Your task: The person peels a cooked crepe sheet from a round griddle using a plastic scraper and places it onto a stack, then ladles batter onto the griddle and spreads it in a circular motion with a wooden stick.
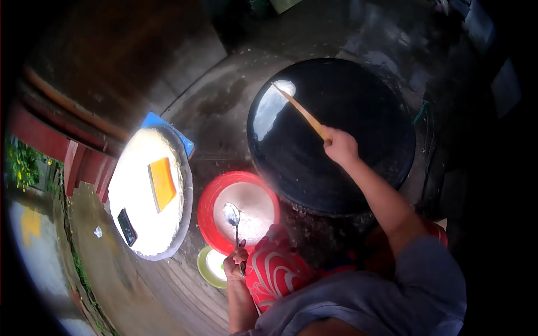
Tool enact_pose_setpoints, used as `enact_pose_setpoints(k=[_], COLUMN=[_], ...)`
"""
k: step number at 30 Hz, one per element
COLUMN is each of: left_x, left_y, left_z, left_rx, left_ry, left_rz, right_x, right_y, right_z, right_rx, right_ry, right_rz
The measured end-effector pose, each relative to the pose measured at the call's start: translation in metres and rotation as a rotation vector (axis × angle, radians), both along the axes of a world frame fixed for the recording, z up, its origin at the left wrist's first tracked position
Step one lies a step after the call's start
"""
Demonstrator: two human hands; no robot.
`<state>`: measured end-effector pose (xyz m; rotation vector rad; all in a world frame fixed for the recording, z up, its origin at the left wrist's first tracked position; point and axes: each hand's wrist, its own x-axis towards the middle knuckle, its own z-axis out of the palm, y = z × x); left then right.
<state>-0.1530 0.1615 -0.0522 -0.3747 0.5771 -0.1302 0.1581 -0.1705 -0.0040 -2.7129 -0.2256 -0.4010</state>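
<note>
My right hand (pixel 341 145) is closed round the handle of a long, flat wooden stick (pixel 305 115). The stick's thin tip touches or hovers over a pale patch (pixel 270 112) at the upper left of a large, round black griddle (pixel 347 162). My left hand (pixel 236 262) grips a metal ladle (pixel 231 214) by its handle. The ladle's bowl is over a red basin (pixel 208 208) that holds whitish batter (pixel 255 213). Beside my left hand is a green bowl (pixel 205 273) with white contents, partly hidden by the hand.
At the left, a brightly lit round white surface (pixel 140 162) bears an orange-yellow rectangular item (pixel 162 183) and a dark phone-like object (pixel 127 227). A blue item (pixel 168 130) shows behind it. A green cord (pixel 427 120) lies right of the griddle.
</note>
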Motion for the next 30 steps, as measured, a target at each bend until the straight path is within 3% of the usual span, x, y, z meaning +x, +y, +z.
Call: enact_pose_setpoints(k=[2,5,7,11,13,17,20,23,25,27,30], left_x=[0.000,0.000,0.003,0.003,0.004,0.003,0.004,0.007,0.005,0.001,0.006], left_y=[0.000,0.001,0.000,0.002,0.002,0.003,0.006,0.002,0.005,0.009,0.007], left_z=[-0.002,-0.005,-0.002,-0.004,-0.006,-0.008,-0.011,-0.007,-0.013,-0.014,-0.012], left_rx=[-0.016,-0.066,0.017,0.009,-0.013,0.047,0.030,0.038,0.077,0.072,0.050], left_ry=[-0.027,-0.050,0.023,0.027,-0.001,0.003,-0.006,0.004,0.032,0.028,0.007], left_rz=[-0.009,-0.035,-0.031,-0.040,-0.043,-0.058,-0.069,-0.065,-0.072,-0.073,-0.069], right_x=[-0.023,-0.009,0.027,0.004,-0.017,0.026,0.018,0.004,0.042,0.056,0.026], right_y=[0.019,0.018,-0.004,0.008,0.010,-0.021,0.003,0.032,0.008,-0.023,-0.011], right_z=[0.011,0.018,0.019,0.009,0.016,0.015,0.024,0.033,0.019,0.027,0.025], right_rx=[0.219,-0.136,-0.184,0.217,0.019,-0.170,0.207,-0.071,-0.243,-0.187,0.164], right_ry=[0.038,-0.018,-0.037,0.118,0.044,0.000,0.219,0.135,0.005,0.076,0.255], right_rz=[0.090,0.156,0.003,-0.046,0.121,-0.090,-0.150,0.085,-0.060,-0.144,-0.245])
